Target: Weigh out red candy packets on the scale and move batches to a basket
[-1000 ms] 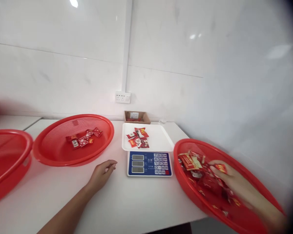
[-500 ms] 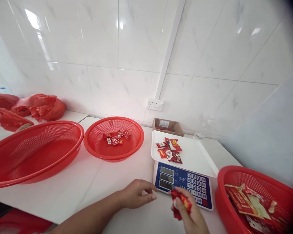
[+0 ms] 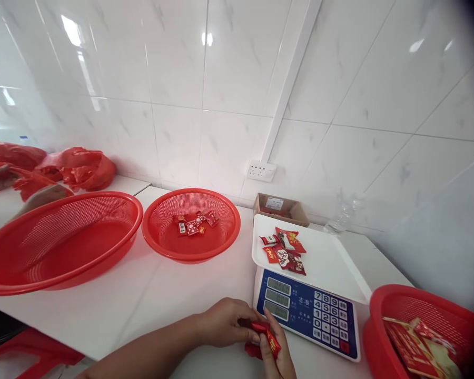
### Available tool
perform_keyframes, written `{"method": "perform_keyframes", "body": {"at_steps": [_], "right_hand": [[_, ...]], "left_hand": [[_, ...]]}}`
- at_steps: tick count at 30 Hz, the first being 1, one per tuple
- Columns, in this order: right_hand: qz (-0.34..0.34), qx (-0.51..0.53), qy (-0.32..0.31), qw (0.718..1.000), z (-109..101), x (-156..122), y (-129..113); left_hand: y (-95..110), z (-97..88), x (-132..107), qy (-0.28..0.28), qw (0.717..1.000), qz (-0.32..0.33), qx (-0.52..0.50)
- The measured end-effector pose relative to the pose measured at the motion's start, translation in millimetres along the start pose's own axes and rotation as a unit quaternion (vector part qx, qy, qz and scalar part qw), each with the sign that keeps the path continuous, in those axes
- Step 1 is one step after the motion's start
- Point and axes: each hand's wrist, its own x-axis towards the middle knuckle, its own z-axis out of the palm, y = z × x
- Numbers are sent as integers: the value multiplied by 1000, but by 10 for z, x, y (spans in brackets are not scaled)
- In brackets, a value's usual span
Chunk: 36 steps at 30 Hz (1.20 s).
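Small red snack packets (image 3: 265,337) are pinched in my right hand (image 3: 277,350), low in front of the scale. My left hand (image 3: 231,322) has its thumb and fingers closed on the same packets from the left. How many packets they hold cannot be made out. Just beyond stands a digital scale (image 3: 308,316) with a blue keypad panel and a white tray (image 3: 332,263). Several red packets (image 3: 284,252) lie on the left part of that tray. In the middle red basket (image 3: 191,247), several more red packets (image 3: 195,223) rest on the bottom.
A large red basket (image 3: 75,263) stands at left, and another red basket (image 3: 383,316) with packets at right. Behind the scale are a cardboard box (image 3: 296,210) and a clear plastic bottle (image 3: 342,216). Another person's hand (image 3: 43,197) is among red bags (image 3: 87,168) at far left.
My right hand has moved left with the red packets, and my left hand has closed on them too. The view has shifted slightly. Another person's hands show more clearly at far left.
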Motion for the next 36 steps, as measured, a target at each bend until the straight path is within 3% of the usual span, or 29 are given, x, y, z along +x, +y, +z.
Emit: {"method": "perform_keyframes", "body": {"at_steps": [10,16,26,36], "right_hand": [[9,-5,12,1000,10,5,8],[12,-54,-27,998,1,-5,-10],[-10,-68,-41,997,12,-22,-42],[-28,-99,-54,993,-9,5,12]], "left_hand": [[28,18,23,-5,992,-58,-113],[-28,26,29,2,979,-91,-181],[20,-2,23,-54,978,-49,-196],[105,-16,-4,-79,979,-57,-177]]}}
